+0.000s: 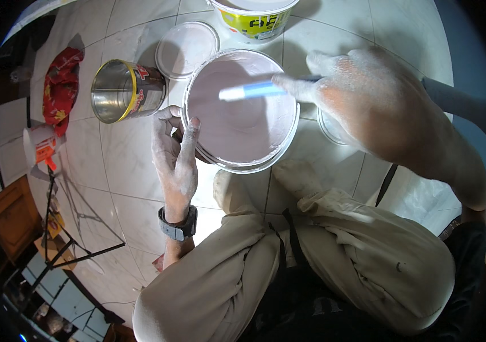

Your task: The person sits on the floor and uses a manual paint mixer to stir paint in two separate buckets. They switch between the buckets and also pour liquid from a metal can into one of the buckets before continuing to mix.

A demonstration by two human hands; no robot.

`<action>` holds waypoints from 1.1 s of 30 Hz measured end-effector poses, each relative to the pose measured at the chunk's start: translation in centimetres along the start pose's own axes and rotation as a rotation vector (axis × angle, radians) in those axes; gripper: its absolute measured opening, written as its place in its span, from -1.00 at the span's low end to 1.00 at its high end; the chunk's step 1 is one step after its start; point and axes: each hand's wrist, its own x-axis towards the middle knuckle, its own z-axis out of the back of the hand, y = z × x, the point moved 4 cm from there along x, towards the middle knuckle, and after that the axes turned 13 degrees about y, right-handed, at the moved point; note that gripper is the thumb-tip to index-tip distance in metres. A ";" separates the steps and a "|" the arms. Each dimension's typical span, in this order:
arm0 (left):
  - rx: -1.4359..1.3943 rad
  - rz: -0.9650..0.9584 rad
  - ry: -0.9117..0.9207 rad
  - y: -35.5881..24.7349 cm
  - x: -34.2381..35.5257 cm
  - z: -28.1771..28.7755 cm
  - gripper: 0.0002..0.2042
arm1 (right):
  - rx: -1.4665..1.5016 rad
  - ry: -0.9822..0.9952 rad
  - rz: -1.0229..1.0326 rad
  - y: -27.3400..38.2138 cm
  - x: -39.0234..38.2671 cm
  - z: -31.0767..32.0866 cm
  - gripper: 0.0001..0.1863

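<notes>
A white bucket (296, 122) of smooth, pale pinkish-white paste (231, 128) stands in front of me, above my feet. My left hand (177, 154), dusted white and with a watch on its wrist, grips the bucket's left side, thumb up by the rim. Over the right of the bucket, my right hand (362, 94) is closed around a narrow blue-and-white tool (260, 89). Its white end points left above the paste. Motion blur hides the tool's exact kind, and my fingers cover its other end. White dust coats this hand too.
An opened metal can (112, 94) lies left of the bucket, beside a round white lid (187, 50). Behind stands another bucket (257, 25) with a green label. A red cloth (60, 88) and a black metal stand (86, 251) are further left. A grey tube (462, 105) is at right.
</notes>
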 end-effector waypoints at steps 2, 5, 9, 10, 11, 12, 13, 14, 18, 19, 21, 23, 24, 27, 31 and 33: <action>-0.019 0.001 -0.010 0.0 0.0 -0.1 -0.79 | -0.039 -0.010 -0.046 0.1 -0.1 -0.4 -0.71; -0.007 -0.022 -0.016 0.0 0.1 0.0 -0.79 | -0.027 0.128 -0.050 1.3 -0.7 -0.9 -0.73; 0.037 -0.030 0.013 -0.4 0.1 -0.3 -0.80 | 0.020 0.272 0.066 1.9 -1.2 0.2 -0.73; 0.022 -0.003 0.010 -0.6 0.0 -0.6 -0.80 | 0.069 0.281 0.064 1.4 -0.9 0.2 -0.71; 0.006 0.005 0.022 -0.6 -0.1 -0.6 -0.80 | 0.120 0.288 0.065 0.9 -0.6 0.0 -0.69; -0.009 0.012 0.032 -0.4 -0.1 -0.5 -0.81 | 0.209 0.320 0.027 -0.1 0.0 -0.5 -0.67; -0.024 0.020 0.043 -0.3 -0.2 -0.4 -0.81 | 0.216 0.256 0.022 -0.6 0.4 -0.7 -0.66; -0.011 0.017 0.041 -0.2 -0.2 -0.3 -0.81 | 0.223 0.193 0.018 -1.1 0.8 -1.0 -0.64; 0.024 0.014 0.039 0.2 -0.1 -0.2 -0.80 | 0.017 -0.126 0.080 -0.8 -0.9 0.2 -0.69; 0.028 0.016 0.041 0.3 0.0 -0.2 -0.80 | -0.010 -0.125 0.082 -0.2 -1.6 0.5 -0.71; 0.028 -0.016 0.010 0.1 0.0 -0.2 -0.81 | -0.090 0.198 -0.077 1.5 -0.9 -0.3 -0.76; 0.025 -0.032 -0.003 0.1 -0.1 0.0 -0.81 | -0.072 0.245 -0.071 1.9 -1.3 -1.4 -0.78; 0.022 -0.035 0.001 0.1 -0.1 -0.1 -0.81 | -0.064 0.271 -0.072 2.2 -1.5 -1.9 -0.80; -0.037 0.000 -0.002 0.0 -0.1 -0.4 -0.81 | 0.120 0.175 0.079 0.9 -1.2 0.0 -0.77; -0.024 0.003 -0.008 -0.5 -0.2 -0.6 -0.80 | 0.082 0.096 -0.018 -0.3 -0.2 0.0 -0.67; 0.018 -0.028 0.001 0.3 0.0 -0.2 -0.81 | 0.042 -0.122 0.031 -0.4 -1.3 -0.5 -0.64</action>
